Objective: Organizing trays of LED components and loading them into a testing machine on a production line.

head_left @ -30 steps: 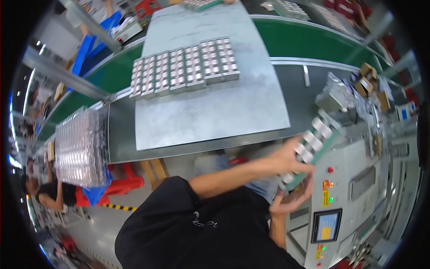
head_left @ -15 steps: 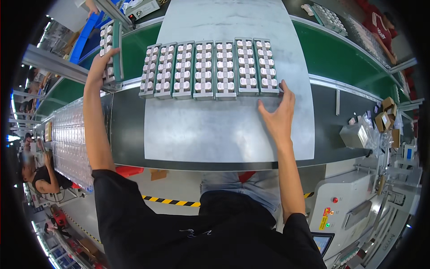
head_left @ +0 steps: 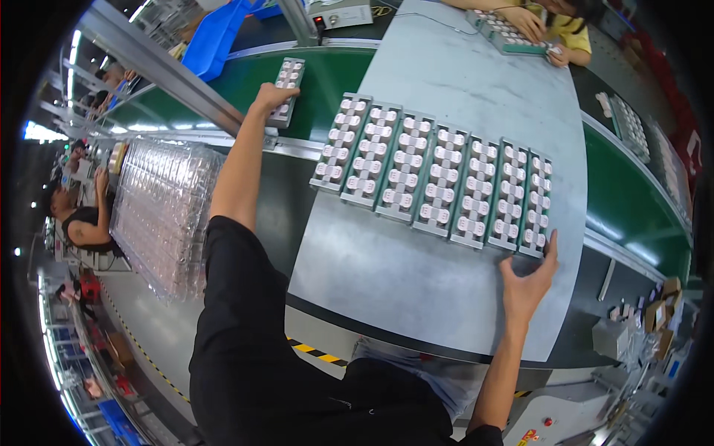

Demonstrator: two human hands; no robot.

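Note:
My left hand is closed around a narrow grey tray of white-capped round parts, out over the green conveyor belt at the far left. Its thumb lies across the tray's top; the other fingers are mostly hidden. On the pale metal sheet, several similar narrow trays stand side by side in a slanting row, each with paired white caps and green-and-grey sides. At the near end of the rightmost tray, my right hand is open, thumb and fingers apart. Its index finger lies along that tray's right side.
Across the sheet a co-worker's hands work on another tray. Clear plastic trays are stacked at left, below a metal post. A blue bin sits beyond the belt. Small cardboard boxes lie at right.
The view has turned, so the row now looks slanted and the co-worker shows at the far side. The tray in my left hand, upright on edge before, now shows its caps facing up.

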